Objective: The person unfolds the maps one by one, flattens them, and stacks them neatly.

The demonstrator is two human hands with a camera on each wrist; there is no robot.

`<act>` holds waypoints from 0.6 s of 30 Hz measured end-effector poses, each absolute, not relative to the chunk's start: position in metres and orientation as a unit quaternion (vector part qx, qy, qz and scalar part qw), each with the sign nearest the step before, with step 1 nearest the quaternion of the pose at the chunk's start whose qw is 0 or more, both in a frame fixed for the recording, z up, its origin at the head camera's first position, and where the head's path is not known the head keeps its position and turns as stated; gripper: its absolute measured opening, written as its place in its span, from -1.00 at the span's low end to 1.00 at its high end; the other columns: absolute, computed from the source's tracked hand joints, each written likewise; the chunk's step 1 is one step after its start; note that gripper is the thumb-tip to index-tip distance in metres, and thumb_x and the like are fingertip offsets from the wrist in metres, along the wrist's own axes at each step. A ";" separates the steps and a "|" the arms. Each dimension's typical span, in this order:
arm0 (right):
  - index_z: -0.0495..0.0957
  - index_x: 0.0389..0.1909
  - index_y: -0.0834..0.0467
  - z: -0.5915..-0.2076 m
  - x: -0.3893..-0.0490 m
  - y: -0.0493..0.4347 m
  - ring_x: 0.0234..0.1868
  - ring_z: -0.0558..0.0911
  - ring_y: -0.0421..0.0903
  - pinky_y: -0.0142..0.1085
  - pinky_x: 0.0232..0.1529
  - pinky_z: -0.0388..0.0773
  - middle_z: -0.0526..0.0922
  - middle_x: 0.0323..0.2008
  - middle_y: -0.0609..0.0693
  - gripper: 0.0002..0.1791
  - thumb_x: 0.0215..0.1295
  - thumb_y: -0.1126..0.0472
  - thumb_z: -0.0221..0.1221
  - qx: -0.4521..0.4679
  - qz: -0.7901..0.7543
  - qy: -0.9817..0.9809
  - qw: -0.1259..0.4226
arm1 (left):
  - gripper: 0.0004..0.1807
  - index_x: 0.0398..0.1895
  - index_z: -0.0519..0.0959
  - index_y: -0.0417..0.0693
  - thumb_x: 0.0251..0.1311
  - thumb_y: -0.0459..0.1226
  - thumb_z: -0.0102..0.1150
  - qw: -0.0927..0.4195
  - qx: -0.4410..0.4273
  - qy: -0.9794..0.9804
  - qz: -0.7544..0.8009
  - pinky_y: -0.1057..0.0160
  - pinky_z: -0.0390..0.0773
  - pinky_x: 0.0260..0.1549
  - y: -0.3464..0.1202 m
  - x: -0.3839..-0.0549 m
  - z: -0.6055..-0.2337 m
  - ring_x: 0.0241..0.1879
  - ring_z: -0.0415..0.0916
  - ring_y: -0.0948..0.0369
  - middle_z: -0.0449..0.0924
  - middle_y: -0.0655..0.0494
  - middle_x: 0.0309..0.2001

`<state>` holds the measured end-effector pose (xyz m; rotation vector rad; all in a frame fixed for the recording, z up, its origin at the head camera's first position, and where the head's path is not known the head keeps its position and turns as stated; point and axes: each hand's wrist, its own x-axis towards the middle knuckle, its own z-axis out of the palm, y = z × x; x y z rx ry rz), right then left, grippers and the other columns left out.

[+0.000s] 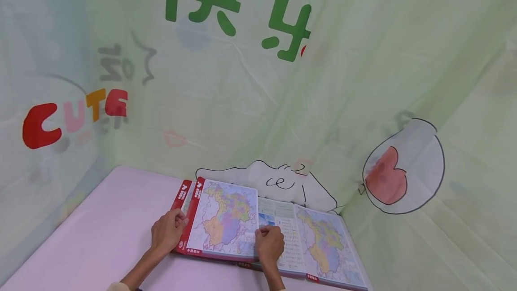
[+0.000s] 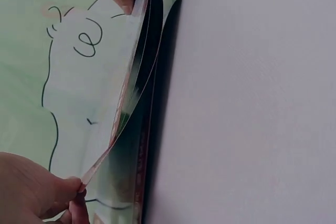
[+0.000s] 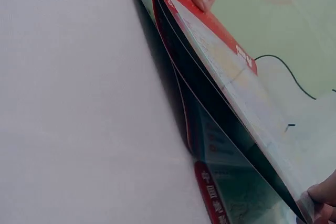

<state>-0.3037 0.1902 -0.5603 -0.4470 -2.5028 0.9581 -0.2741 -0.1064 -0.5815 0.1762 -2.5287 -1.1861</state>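
Observation:
A folding map point(image 1: 224, 219) with a red left border shows coloured regions, and its panels are stacked at the left. My left hand point(image 1: 167, 232) holds the red border, its fingers curled there; the left wrist view shows this hand point(image 2: 31, 192) with thumb and finger pinching the edge. At the right side of the stacked panels, my right hand point(image 1: 269, 246) pinches the edge, as the right wrist view shows with the hand point(image 3: 323, 198). The near edge of the panels is raised and gapes apart in both wrist views. A text panel and another map panel point(image 1: 325, 246) lie flat to the right.
The pale pink tabletop point(image 1: 121, 219) extends to the left and in front. Behind and beside it hangs a light green printed curtain point(image 1: 222, 102) with green characters, coloured letters and a balloon drawing point(image 1: 404, 169). A white cartoon figure point(image 1: 278, 181) is printed just behind the map.

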 end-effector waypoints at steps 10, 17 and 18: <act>0.81 -0.39 0.20 -0.572 -0.305 0.190 -0.53 0.53 -0.08 -0.19 -0.31 0.34 0.66 -0.57 -0.01 -0.93 0.26 0.31 0.49 -0.177 0.347 -0.900 0.193 | -0.82 -0.19 0.69 -0.19 0.35 -0.26 0.46 0.154 0.072 -0.890 -0.424 0.23 0.43 -0.35 -0.111 -0.283 -0.600 -0.39 0.53 0.19 0.67 0.05 -0.39; 0.80 -0.42 0.20 -0.578 -0.306 0.193 -0.53 0.55 -0.08 -0.19 -0.32 0.36 0.68 -0.59 -0.02 -0.91 0.24 0.30 0.50 -0.183 0.354 -0.899 0.184 | -0.84 -0.23 0.68 -0.18 0.36 -0.26 0.45 0.158 0.074 -0.891 -0.418 0.23 0.41 -0.36 -0.113 -0.284 -0.603 -0.40 0.53 0.18 0.66 0.06 -0.41; 0.80 -0.42 0.19 -0.579 -0.306 0.193 -0.53 0.55 -0.08 -0.18 -0.31 0.36 0.68 -0.58 -0.02 -0.91 0.24 0.29 0.50 -0.183 0.356 -0.898 0.182 | -0.84 -0.23 0.68 -0.19 0.36 -0.26 0.45 0.160 0.074 -0.891 -0.418 0.23 0.41 -0.37 -0.112 -0.284 -0.603 -0.41 0.53 0.18 0.67 0.05 -0.41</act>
